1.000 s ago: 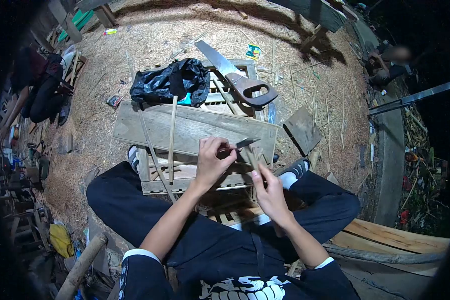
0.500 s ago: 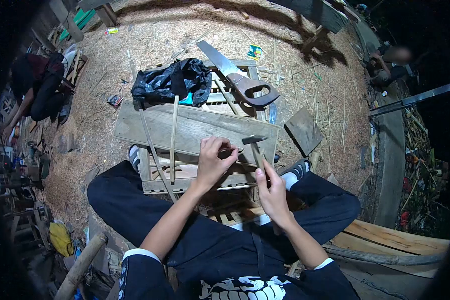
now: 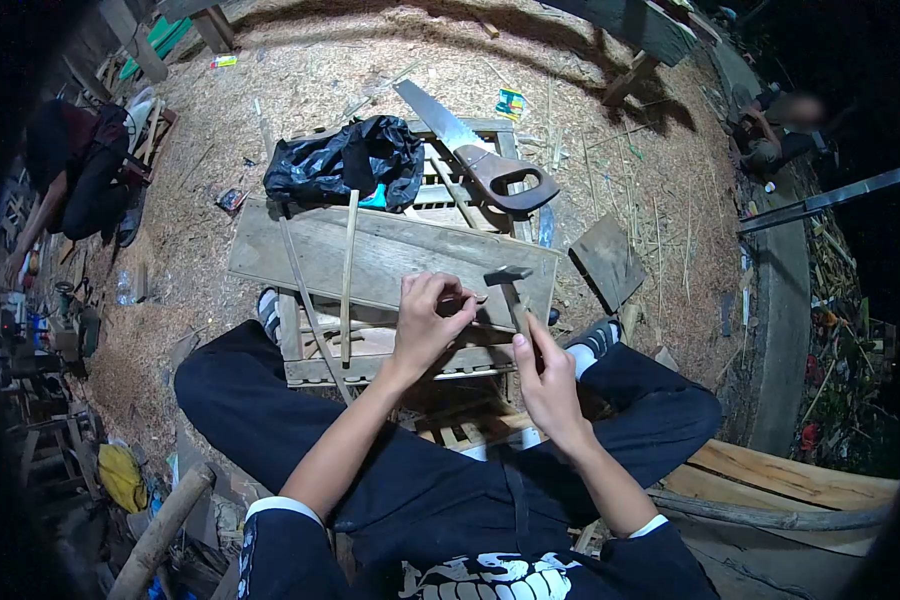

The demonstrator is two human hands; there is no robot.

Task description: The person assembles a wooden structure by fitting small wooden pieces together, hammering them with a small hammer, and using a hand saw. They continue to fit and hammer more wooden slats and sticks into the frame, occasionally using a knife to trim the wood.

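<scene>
My right hand (image 3: 548,380) is closed round the handle of a hammer (image 3: 511,285), its metal head up and close to the right end of a wide wooden board (image 3: 370,250). Over the front edge of that board, my left hand (image 3: 432,325) is in a pinch, with thumb and forefinger together. Something small shows at those fingertips, too tiny to name. The board lies across a slatted wooden crate (image 3: 390,368) between my legs. A thin wooden strip (image 3: 349,280) and a long narrow bar (image 3: 300,270) rest across the board, left of my left hand.
A handsaw (image 3: 490,165) and a black plastic bag (image 3: 345,165) lie beyond the board. A square wood piece (image 3: 607,262) is on the sawdust-covered ground at the right. One person (image 3: 80,170) crouches at far left; another person (image 3: 780,135) sits at far right.
Both hands and the hammer stay almost in place; the hammer head has dipped or tilted very slightly. The person at the left has shifted a little.
</scene>
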